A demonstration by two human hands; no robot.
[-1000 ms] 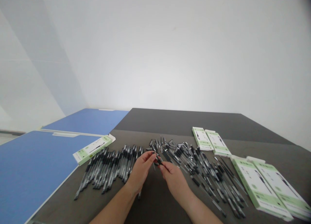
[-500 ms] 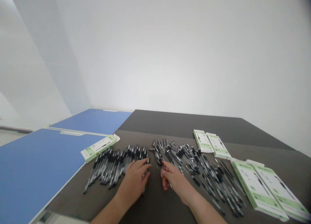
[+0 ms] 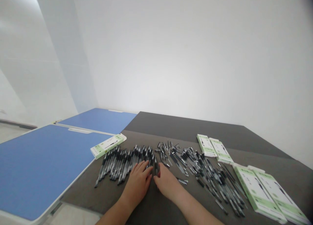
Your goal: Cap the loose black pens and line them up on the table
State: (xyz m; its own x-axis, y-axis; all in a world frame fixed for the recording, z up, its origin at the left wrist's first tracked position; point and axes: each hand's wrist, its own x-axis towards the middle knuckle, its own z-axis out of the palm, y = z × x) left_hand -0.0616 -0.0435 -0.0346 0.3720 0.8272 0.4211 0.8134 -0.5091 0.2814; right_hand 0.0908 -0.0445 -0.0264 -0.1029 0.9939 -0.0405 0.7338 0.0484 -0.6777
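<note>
My left hand [image 3: 139, 182] lies palm down with its fingers stretched over the right end of a row of assembled black-and-clear pens [image 3: 117, 163]. Close beside it, my right hand [image 3: 166, 182] is closed, its fingertips around a dark pen [image 3: 156, 165] at the end of that row. Part of this pen is hidden by the fingers. To the right of my right hand spreads a loose heap of pen parts [image 3: 193, 160], with clear barrels, dark grips and small caps. A few small pieces [image 3: 182, 180] lie near my right wrist.
A green-and-white pen box [image 3: 109, 145] lies at the upper left of the row. Two boxes [image 3: 207, 145] stand behind the heap, and two larger-looking ones [image 3: 259, 192] lie at the right. Blue tabletops [image 3: 49, 166] adjoin the dark table [image 3: 186, 124] on the left.
My right hand has moved left with the pen, up to the row beside my left hand. Small pieces now show near the right wrist. The view has shifted slightly.
</note>
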